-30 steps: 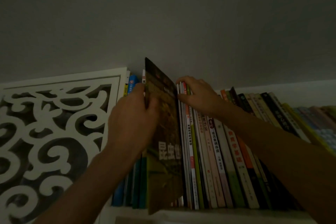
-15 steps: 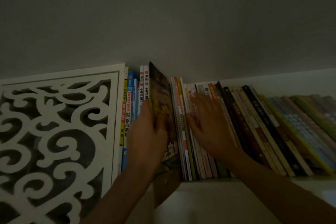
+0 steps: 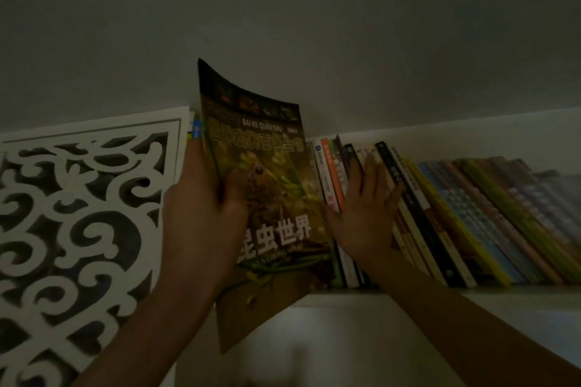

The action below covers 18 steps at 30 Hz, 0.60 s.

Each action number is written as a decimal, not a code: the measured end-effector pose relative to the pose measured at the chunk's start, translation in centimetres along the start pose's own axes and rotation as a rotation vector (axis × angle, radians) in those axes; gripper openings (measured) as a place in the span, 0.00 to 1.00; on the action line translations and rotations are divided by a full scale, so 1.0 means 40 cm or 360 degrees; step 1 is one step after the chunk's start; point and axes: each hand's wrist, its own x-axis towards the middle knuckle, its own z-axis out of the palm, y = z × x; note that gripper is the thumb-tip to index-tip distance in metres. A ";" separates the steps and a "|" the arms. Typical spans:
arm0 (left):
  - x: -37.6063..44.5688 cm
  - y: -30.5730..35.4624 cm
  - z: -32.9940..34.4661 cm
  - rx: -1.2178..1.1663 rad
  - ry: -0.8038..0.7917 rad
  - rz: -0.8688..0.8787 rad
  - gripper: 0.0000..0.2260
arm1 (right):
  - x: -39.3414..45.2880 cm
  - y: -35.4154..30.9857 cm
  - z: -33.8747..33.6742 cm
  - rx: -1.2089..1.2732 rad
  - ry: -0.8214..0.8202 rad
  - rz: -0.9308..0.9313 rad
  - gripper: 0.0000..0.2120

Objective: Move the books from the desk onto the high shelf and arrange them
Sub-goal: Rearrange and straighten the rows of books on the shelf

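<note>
Paperback stock, thin and floppy, is what the left hand (image 3: 201, 214) is dealing with: it grips the insect book (image 3: 267, 198) near its spine edge, thumb curled over the front cover and fingers behind, and the top corner already bows over under its own weight. The book stands tilted at the left end of the row of books (image 3: 440, 214) on the high shelf (image 3: 503, 292), its lower corner hanging below the shelf's front lip, so it looks not yet seated. The right hand (image 3: 364, 214) lies flat with straight fingers spread against the spines just to the right, apparently pressing the leaning row aside to hold a gap. Being light and limp, the book would likely buckle if pushed from the top; a hold low along the spine should steer it better, and the glossy cover may slide easily between its neighbours. A white carved fretwork panel (image 3: 78, 229) closes the shelf on the left. The light is dim, so fine detail of the grip is hard to judge.
</note>
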 end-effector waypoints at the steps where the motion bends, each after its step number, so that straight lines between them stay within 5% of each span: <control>1: -0.007 0.008 0.018 0.0034 0.0002 -0.0002 0.08 | 0.004 0.003 -0.002 0.0018 -0.0043 -0.0001 0.47; 10: -0.036 0.030 0.076 0.0144 0.0076 -0.0091 0.09 | 0.044 0.003 0.004 0.0075 -0.0007 -0.0252 0.48; 18: -0.018 0.042 0.096 0.0073 0.0040 -0.0102 0.07 | 0.045 0.038 0.041 0.0098 0.0287 -0.0413 0.32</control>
